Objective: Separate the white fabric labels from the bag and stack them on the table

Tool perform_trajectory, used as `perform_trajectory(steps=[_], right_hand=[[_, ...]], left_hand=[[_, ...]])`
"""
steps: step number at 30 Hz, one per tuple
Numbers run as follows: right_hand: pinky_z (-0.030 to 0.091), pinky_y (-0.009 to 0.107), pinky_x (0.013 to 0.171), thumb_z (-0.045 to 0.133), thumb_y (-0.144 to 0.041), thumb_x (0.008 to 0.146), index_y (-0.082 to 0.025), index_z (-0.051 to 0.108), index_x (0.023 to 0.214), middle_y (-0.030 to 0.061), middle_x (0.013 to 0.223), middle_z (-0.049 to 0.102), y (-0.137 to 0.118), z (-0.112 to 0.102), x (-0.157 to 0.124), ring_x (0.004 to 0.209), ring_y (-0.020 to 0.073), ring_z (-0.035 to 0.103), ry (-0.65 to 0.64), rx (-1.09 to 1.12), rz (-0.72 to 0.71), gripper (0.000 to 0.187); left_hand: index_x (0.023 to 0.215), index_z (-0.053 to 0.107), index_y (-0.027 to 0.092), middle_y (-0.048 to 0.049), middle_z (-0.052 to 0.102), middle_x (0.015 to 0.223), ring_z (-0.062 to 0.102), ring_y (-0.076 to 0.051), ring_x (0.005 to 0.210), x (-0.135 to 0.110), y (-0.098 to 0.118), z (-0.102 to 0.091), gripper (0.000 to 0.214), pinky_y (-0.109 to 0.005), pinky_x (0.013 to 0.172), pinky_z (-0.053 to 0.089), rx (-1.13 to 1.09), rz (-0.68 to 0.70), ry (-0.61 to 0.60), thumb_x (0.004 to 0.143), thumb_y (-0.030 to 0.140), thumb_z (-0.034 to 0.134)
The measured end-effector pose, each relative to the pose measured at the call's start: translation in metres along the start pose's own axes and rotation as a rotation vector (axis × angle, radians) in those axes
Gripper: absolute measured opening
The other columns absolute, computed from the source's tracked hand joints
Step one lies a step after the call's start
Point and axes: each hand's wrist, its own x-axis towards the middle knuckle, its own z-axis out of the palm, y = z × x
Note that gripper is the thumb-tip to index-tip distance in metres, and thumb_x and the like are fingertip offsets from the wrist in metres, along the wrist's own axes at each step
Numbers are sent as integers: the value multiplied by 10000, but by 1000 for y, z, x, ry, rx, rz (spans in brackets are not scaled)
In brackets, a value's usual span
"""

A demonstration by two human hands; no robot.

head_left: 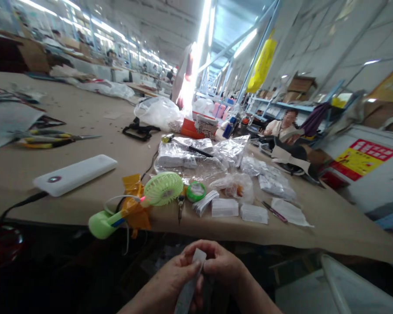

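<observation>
Just below the table's front edge, my left hand (178, 271) is closed around a flat, pale grey-white strip (187, 294). Its upper end sticks out between the thumbs, and the lower part runs down towards my lap. My right hand (223, 264) is closed against the same end, fingertips pinched close to the strip's edge. What exactly the right fingers grip is partly hidden. Nearest the hands on the table lie a fanned pile of white slips (205, 202), a stack of white labels (225, 207) and another stack (254, 214).
A green fan (163, 188) is taped to the table edge beside a green tape roll (195, 191). A white power bank (76, 174) and pliers (57, 138) lie left. Plastic-wrapped packs (178, 152) fill the middle; a pen (275, 212) lies right. A person (283, 126) sits beyond.
</observation>
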Motion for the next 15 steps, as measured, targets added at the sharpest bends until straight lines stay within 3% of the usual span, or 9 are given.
perform_trajectory(steps=[3, 7, 12, 15], right_hand=[[432, 271, 810, 769, -236, 564, -132, 674, 872, 67, 965, 624, 3, 1, 2, 868, 163, 581, -40, 138, -27, 339], [422, 276, 810, 773, -204, 556, -127, 668, 813, 85, 1024, 613, 8, 2, 3, 882, 169, 582, -39, 188, -20, 288], [418, 275, 805, 781, -254, 557, -137, 661, 791, 76, 1048, 608, 10, -1, 4, 890, 169, 579, -48, 143, -10, 288], [441, 263, 752, 763, -299, 589, -166, 655, 889, 41, 943, 624, 6, 2, 1, 806, 144, 577, 9, 30, -9, 345]], left_hand=[[746, 564, 138, -6, 562, 468, 467, -81, 344, 5, -5, -5, 321, -176, 382, 313, 7, -7, -55, 696, 442, 651], [789, 574, 147, 3, 566, 429, 458, -89, 327, 10, -12, -10, 308, -201, 409, 359, 10, -37, -10, 691, 425, 662], [805, 575, 146, 0, 567, 427, 470, -103, 327, 14, -16, -12, 315, -195, 379, 331, 68, -60, 39, 700, 434, 649], [709, 563, 146, 14, 542, 455, 488, -95, 364, 6, -8, -6, 271, -181, 372, 322, 51, -26, 40, 712, 406, 638]])
